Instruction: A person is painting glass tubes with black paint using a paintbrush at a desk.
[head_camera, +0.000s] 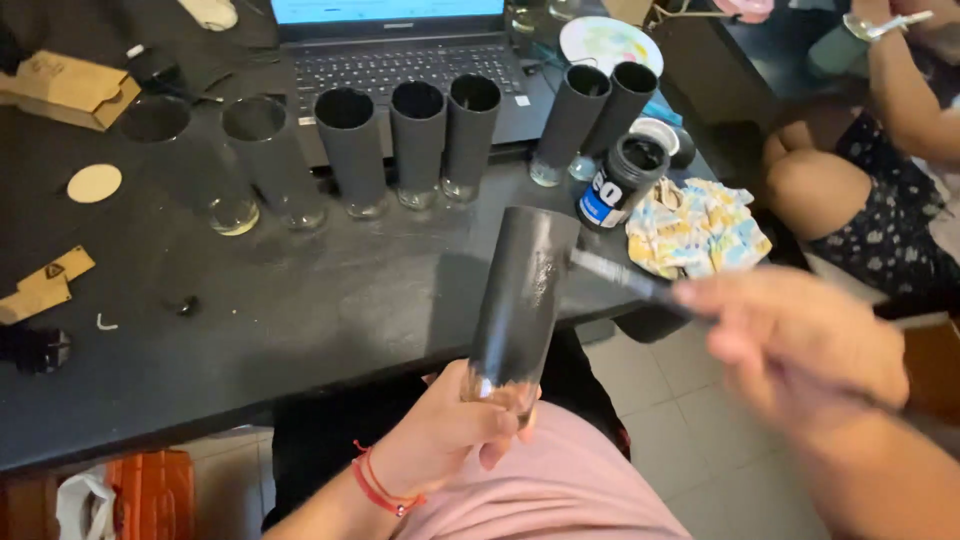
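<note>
Currently on record:
Left hand (440, 435): gripping the clear base of a black-painted glass (522, 300), grip closed around it, holding it tilted above the lap.
Right hand (800, 345): pinching a paintbrush (625, 278), bristles touching the glass's side.
Table (300, 310): carrying seven painted glasses (415, 140) and an open paint jar (620, 180).

We grip the clear base of a black-painted glass (522, 300) in our left hand (450, 430), centre frame | our right hand (800, 340), blurred at right, lays a brush (625, 277) on its side | a row of painted glasses (418, 140) and an open paint jar (622, 180) stand above.
</note>
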